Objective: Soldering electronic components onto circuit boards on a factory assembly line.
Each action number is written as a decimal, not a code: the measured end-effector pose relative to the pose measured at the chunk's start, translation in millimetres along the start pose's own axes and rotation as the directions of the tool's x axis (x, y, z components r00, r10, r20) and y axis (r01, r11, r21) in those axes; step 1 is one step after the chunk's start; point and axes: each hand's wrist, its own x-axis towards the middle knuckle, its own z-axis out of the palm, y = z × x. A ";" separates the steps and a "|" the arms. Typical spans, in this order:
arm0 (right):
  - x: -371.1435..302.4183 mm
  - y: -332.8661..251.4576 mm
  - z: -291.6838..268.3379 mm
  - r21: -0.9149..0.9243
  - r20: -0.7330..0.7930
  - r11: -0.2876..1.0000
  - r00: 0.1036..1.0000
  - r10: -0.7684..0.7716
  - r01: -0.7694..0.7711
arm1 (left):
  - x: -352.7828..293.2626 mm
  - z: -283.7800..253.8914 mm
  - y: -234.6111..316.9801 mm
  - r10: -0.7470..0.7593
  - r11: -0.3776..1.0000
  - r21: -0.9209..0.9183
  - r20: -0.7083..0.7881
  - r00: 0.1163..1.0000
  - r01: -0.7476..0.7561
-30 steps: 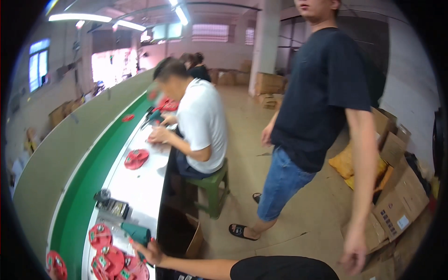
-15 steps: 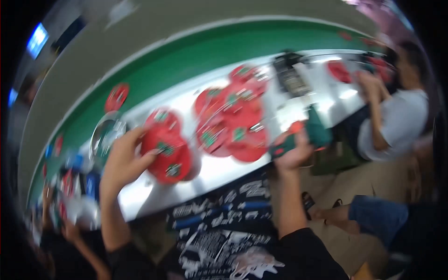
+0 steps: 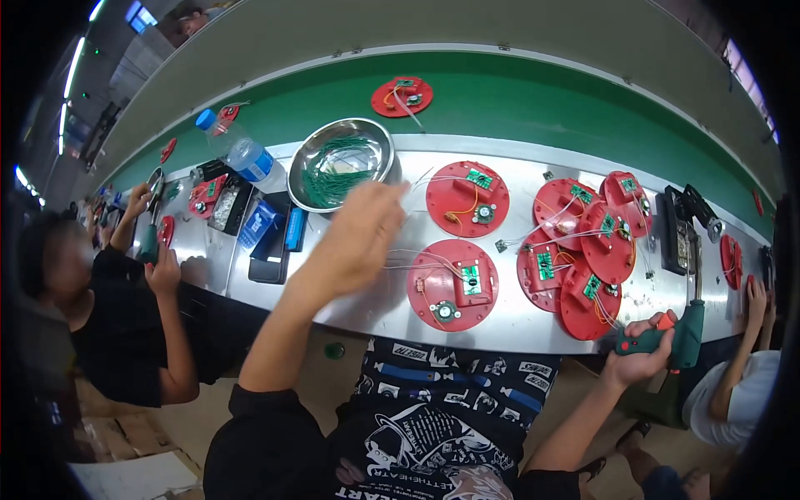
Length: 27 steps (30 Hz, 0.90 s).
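Observation:
My left hand (image 3: 367,242) hovers over the bench between a steel bowl (image 3: 387,154) and two red discs, its fingers drawn together. Whatever they hold, if anything, is hidden. Pale wires from the upper red disc (image 3: 437,204) and the lower red disc (image 3: 425,308) reach close to it. Each disc carries a green circuit board, an orange wire and a small round part. Over at the right front edge, my right hand (image 3: 637,362) grips a green power screwdriver (image 3: 687,337) with red parts, its long shaft pointing away from me.
Several wired red discs (image 3: 608,258) overlap right of centre. Behind them stands a black tray (image 3: 673,229) of small parts. Green wire pieces (image 3: 333,179) fill the bowl; a water bottle (image 3: 254,162) and blue box (image 3: 260,223) are left. Co-workers (image 3: 117,325) sit on both sides.
The view has swung and sharpened. My left hand has gone from beside the left discs, fingers apart, to near the bowl, fingers together. My right hand still holds the power screwdriver.

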 end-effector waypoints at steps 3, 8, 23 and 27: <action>4.8 3.8 -7.4 0.028 0.014 0.999 1.000 0.022 -0.022 | 8.1 -29.1 -33.3 -0.031 0.994 0.103 -0.145 0.989 0.047; 6.3 1.7 0.2 -0.007 0.045 1.000 0.999 0.016 -0.016 | 26.2 -50.4 -80.5 -0.280 0.948 0.129 -0.098 0.955 0.291; 7.3 1.5 2.8 -0.050 0.051 0.999 0.999 0.001 0.001 | 61.3 -37.0 -102.5 -0.205 0.975 0.115 0.110 0.973 0.193; 7.6 1.2 1.8 -0.044 0.012 0.999 1.000 -0.005 0.005 | 72.3 -25.6 -110.2 0.065 0.992 0.098 0.076 0.995 -0.073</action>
